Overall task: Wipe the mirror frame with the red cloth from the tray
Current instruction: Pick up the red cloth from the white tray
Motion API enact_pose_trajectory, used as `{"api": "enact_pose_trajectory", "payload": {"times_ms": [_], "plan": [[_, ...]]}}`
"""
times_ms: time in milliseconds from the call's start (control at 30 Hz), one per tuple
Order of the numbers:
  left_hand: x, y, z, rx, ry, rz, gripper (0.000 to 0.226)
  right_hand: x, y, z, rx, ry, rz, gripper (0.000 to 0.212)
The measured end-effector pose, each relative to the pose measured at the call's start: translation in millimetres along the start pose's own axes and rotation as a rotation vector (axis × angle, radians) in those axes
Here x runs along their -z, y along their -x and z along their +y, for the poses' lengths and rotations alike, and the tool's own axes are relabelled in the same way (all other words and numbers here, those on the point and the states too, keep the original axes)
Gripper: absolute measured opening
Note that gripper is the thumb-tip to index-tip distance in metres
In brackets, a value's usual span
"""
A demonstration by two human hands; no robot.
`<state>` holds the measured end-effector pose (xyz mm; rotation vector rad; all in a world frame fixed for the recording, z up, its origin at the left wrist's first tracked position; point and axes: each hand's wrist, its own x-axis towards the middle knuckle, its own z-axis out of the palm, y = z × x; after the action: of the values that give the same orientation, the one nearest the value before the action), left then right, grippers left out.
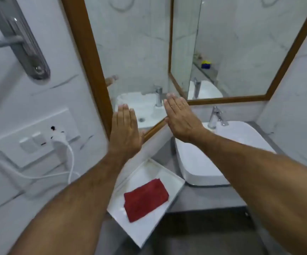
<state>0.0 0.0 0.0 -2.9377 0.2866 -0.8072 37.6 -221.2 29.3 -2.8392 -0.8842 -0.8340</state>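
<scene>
A folded red cloth (146, 199) lies in a white rectangular tray (154, 170) on the grey counter, below my arms. The mirror has a brown wooden frame (86, 52) running down its left side and along the bottom edge (228, 100). My left hand (124, 131) is held flat, fingers together, palm down, in front of the frame's lower left corner. My right hand (182, 118) is also flat and empty, just left of the tap. Both hands hover well above the cloth.
A white basin (222, 157) with a chrome tap (216, 117) sits right of the tray. A switch plate (36, 138) with a white plug and cable (70, 159) is on the left wall. A metal door handle (25, 43) is at the upper left.
</scene>
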Motion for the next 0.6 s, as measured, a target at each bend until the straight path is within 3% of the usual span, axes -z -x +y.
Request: {"api": "enact_pose_trajectory", "payload": {"times_ms": [67, 200, 333, 433, 600], "plan": [[-37, 47, -2, 0.061, 0.027, -0.130, 0.086, -54, 29, -23, -0.008, -0.089, -0.070, 0.056], [-120, 167, -5, 0.172, 0.137, -0.357, 0.079, -162, 117, -92, -0.085, -0.204, -0.402, 0.059], [-163, 214, 2, 0.154, 0.114, -0.524, 0.081, -228, 167, -147, -0.059, -0.294, -0.645, 0.055], [-181, 223, 4, 0.153, 0.118, -0.579, 0.082, -256, 182, -169, -0.064, -0.375, -0.725, 0.054], [-196, 228, -7, 0.185, 0.133, -0.594, 0.083, -281, 146, -171, -0.058, -0.299, -0.764, 0.059]]}}
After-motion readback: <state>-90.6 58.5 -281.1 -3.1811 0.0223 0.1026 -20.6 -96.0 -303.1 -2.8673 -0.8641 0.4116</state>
